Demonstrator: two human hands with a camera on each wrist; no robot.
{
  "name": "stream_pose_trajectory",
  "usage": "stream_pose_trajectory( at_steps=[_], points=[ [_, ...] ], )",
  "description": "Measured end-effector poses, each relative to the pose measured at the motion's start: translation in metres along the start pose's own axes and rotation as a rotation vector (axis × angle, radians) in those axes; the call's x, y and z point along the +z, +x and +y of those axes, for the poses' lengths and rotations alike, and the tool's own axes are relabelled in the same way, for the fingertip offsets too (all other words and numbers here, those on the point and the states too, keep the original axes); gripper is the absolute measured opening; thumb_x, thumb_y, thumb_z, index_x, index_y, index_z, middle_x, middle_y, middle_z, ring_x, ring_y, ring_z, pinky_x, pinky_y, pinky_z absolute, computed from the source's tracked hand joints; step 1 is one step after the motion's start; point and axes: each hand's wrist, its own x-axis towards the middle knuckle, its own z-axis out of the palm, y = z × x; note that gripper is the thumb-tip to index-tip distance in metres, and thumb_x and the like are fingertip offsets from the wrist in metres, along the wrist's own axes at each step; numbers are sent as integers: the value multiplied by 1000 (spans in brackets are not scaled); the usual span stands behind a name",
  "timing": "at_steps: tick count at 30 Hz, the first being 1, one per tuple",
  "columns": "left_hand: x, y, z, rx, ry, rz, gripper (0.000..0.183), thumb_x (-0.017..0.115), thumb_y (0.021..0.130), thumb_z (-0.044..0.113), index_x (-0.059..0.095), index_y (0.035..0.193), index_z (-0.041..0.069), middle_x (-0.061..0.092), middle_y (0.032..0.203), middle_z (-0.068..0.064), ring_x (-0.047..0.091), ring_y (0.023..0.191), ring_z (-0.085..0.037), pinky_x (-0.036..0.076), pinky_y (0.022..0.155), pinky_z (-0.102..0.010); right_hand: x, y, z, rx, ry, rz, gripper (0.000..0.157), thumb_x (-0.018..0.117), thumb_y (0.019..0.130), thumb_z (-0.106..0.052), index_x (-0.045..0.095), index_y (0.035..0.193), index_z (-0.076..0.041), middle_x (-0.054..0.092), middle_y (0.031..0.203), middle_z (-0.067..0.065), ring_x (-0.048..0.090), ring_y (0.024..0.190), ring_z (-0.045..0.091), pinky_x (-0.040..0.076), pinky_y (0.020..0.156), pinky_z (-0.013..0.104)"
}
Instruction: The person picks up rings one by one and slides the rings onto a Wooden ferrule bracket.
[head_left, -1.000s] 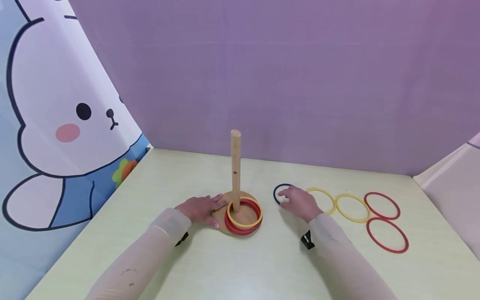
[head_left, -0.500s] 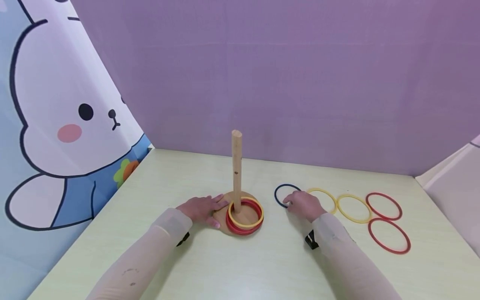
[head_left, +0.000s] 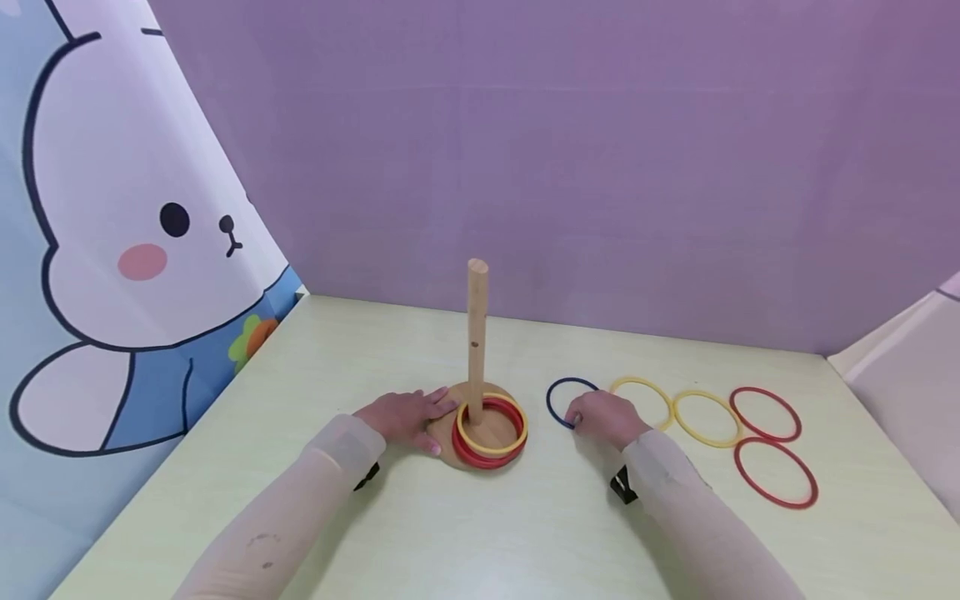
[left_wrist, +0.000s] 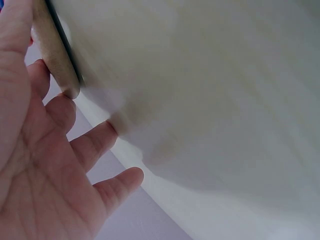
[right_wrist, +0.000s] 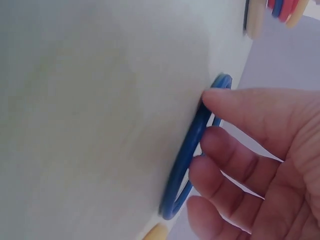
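Note:
A wooden ring-toss stand rises mid-table in the head view, an upright peg (head_left: 477,342) on a round base (head_left: 492,432). A yellow ring (head_left: 491,452) and red rings (head_left: 487,464) lie round the peg's foot. My left hand (head_left: 401,418) rests on the base's left side, fingers spread; the left wrist view has fingertips at the base's edge (left_wrist: 56,50). To the right of the stand, my right hand (head_left: 609,418) pinches the near edge of a blue ring (right_wrist: 187,145) between thumb and fingers, with the ring low over the table.
Further right lie two yellow rings (head_left: 673,404) (right_wrist: 156,233), touching or nearly so, and two red rings (head_left: 798,417). A purple cloth wall (head_left: 600,208) closes off the table's (head_left: 420,533) back. A printed cartoon cloth (head_left: 112,375) hangs on the left.
My right hand's fingers have come down and closed onto the blue ring's near edge. The ring has shifted slightly towards me. My left hand stays on the base.

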Motion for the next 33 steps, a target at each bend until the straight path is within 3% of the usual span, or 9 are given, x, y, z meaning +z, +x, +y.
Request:
stream_pose_trajectory(
  at_steps=[4, 12, 19, 26, 33],
  points=[
    [0, 0, 1, 7, -13, 7, 83, 70, 80, 49, 34, 150, 22, 25, 157, -4, 31, 138, -38, 35, 104, -53, 1, -10, -5, -13, 15, -38, 16, 71, 80, -1, 75, 91, -13, 71, 97, 2, 63, 94, 23, 49, 84, 45],
    [-1, -1, 4, 0, -13, -2, 82, 70, 81, 49, 34, 150, 23, 24, 157, -2, 30, 139, -36, 35, 104, -53, 8, -32, -9, -51, 59, -103, 19, 73, 78, 0, 70, 80, -19, 65, 81, -7, 56, 75, 11, 50, 75, 34],
    [-1, -1, 1, 4, -8, -3, 83, 70, 81, 49, 34, 150, 21, 23, 158, -3, 30, 138, -37, 35, 104, -54, 12, -46, -16, -73, 85, -150, 21, 74, 76, 1, 67, 78, -19, 62, 78, -8, 54, 74, 13, 50, 75, 36],
    [0, -2, -1, 2, -20, 5, 81, 70, 82, 48, 35, 150, 22, 23, 158, -3, 30, 138, -37, 34, 104, -54, 7, -59, -19, -168, 59, -156, 20, 74, 75, -1, 70, 83, -19, 59, 76, -12, 52, 72, 9, 47, 70, 30],
    [-1, -1, -1, -2, -8, -4, 82, 69, 82, 49, 33, 151, 22, 23, 158, -3, 30, 139, -37, 35, 104, -53, -2, -64, -4, -142, 173, -63, 19, 73, 81, -7, 71, 99, -10, 55, 72, -8, 48, 65, 10, 42, 59, 25]
  ],
)
